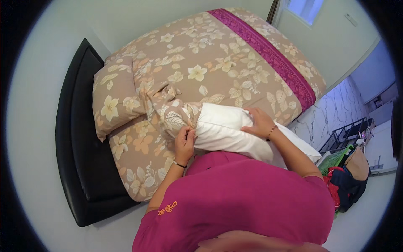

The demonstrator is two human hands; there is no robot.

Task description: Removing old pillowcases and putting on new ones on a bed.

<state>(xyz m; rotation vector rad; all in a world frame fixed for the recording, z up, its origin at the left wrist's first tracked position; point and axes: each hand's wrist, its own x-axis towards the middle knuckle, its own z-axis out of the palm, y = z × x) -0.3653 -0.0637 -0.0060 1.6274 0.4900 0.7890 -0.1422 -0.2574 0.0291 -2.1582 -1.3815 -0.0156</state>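
A white pillow [226, 132] lies across the near side of the bed, against my shirt. Its left end sits inside a bunched floral pillowcase [176, 116]. My left hand [185, 143] pinches the edge of the pillowcase where it meets the white pillow. My right hand [259, 123] rests on the pillow's upper side, thumb and fingers spread and pressing into the fabric. The pillow's right end reaches past my right forearm, which partly hides it.
A second floral pillow [118, 97] lies by the black headboard [85, 151]. The bed has a matching floral sheet [220, 75] with a magenta band [267, 53] across its far end. At right are a green plastic basket [335, 160], clothes [349, 189] and a black metal rack [343, 134].
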